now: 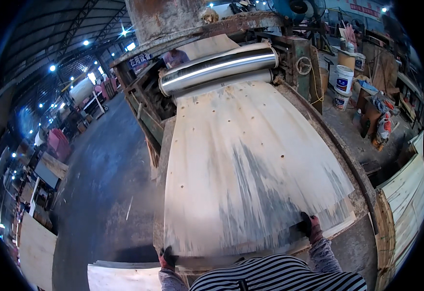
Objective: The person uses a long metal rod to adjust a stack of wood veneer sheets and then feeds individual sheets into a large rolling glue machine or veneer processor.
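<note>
Plainly, much of a machine bed (307, 110) is covered by a broad, grey-streaked veneer sheet (241, 165).
What looks like a second sheet (337, 215) is exposed beneath its near right side, so the upper one could be snagged or doubled if both were dragged. The far end is placed at a metal roller (219, 70); skewing or creasing could be caused there by uneven guiding. The near edge is met by the right hand (312, 227), gloved fingers bent over it, and the near left corner by the left hand (167, 258), fingers curled; whether either is pinching cannot be told. At a dark knot (282, 156), a split could be started by hard pulling.
</note>
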A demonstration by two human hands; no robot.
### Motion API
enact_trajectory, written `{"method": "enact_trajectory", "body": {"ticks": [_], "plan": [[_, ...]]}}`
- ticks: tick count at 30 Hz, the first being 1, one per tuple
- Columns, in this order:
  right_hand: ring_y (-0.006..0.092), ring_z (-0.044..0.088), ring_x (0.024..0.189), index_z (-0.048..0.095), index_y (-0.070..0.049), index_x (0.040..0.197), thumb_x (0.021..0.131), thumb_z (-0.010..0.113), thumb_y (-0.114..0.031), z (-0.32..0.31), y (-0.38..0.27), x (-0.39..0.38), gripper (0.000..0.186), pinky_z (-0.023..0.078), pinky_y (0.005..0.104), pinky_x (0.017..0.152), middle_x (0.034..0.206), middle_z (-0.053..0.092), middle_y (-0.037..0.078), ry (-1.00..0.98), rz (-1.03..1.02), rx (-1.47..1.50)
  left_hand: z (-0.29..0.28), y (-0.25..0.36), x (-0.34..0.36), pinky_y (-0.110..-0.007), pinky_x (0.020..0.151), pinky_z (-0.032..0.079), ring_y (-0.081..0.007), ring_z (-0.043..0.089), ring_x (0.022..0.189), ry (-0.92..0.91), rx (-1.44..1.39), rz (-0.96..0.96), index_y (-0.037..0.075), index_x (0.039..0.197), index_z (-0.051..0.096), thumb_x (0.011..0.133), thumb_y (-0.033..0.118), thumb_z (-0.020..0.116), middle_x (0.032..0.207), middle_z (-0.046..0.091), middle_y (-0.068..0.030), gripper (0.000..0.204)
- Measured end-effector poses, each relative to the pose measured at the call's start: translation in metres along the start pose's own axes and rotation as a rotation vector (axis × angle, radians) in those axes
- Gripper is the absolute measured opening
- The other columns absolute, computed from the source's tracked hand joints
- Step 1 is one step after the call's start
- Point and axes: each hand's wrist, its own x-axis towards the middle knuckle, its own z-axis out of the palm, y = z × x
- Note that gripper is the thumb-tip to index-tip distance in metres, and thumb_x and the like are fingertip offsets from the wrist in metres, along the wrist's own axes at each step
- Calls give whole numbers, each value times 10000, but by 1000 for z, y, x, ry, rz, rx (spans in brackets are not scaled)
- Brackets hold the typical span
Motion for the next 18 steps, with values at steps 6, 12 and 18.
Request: {"method": "enact_trajectory", "body": {"ticks": [6, 12, 18], "plan": [[285, 616, 516, 588, 32, 886, 778, 650, -294, -6, 9, 10, 349, 513, 362, 467, 637, 623, 168, -7, 20, 68, 6, 7, -3, -302, 478, 471, -192, 585, 681, 31, -240, -134, 110, 1016, 582, 754, 181, 622, 871, 608, -35, 274], [299, 610, 500, 569, 46, 903, 780, 652, -259, -7, 9, 13, 339, 512, 377, 459, 629, 620, 188, -4, 97, 88, 5, 4, -1, -326, 468, 473, -198, 583, 644, 32, -200, -145, 137, 1050, 558, 757, 176, 617, 871, 608, -29, 302], [250, 593, 457, 608, 23, 872, 766, 657, -322, -1, 4, 8, 364, 467, 334, 393, 602, 621, 137, -9, 43, 95, 1, 0, 3, -342, 477, 486, -204, 591, 672, 42, -218, -158, 139, 1045, 557, 760, 161, 617, 885, 609, -25, 292]]}}
